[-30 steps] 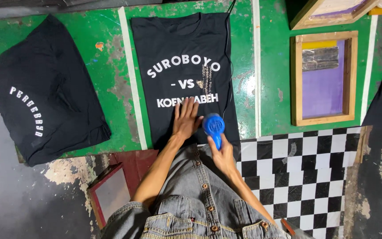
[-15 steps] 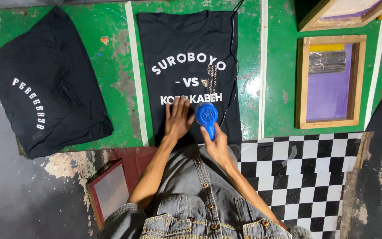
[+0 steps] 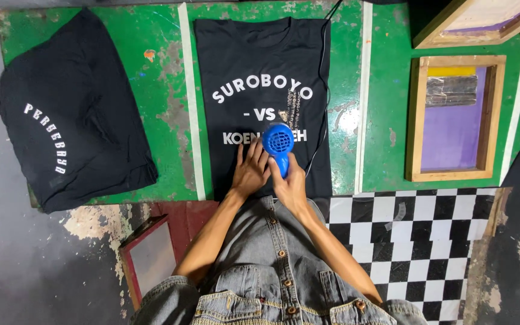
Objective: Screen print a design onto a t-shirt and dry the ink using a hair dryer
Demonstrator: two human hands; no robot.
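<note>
A black T-shirt (image 3: 263,66) with white printed lettering lies flat on the green table (image 3: 170,90). My left hand (image 3: 249,171) rests flat on the shirt's lower part, fingers spread. In my right hand (image 3: 290,186) is a blue hair dryer (image 3: 278,141), gripped by its handle, its round rear grille facing up over the bottom line of lettering. The dryer's black cord (image 3: 323,72) runs up across the shirt's right side to the table's far edge.
A second black shirt (image 3: 70,114) with curved white lettering lies at the left. At the right sits a wooden screen frame (image 3: 455,117) with purple mesh, another frame (image 3: 482,21) above it. A red-framed board (image 3: 148,256) lies on the floor, beside checkered flooring (image 3: 416,235).
The blue dryer has stayed over the bottom line of lettering, shifting slightly left. My left hand keeps pressing the shirt beside it. The view drifted slightly.
</note>
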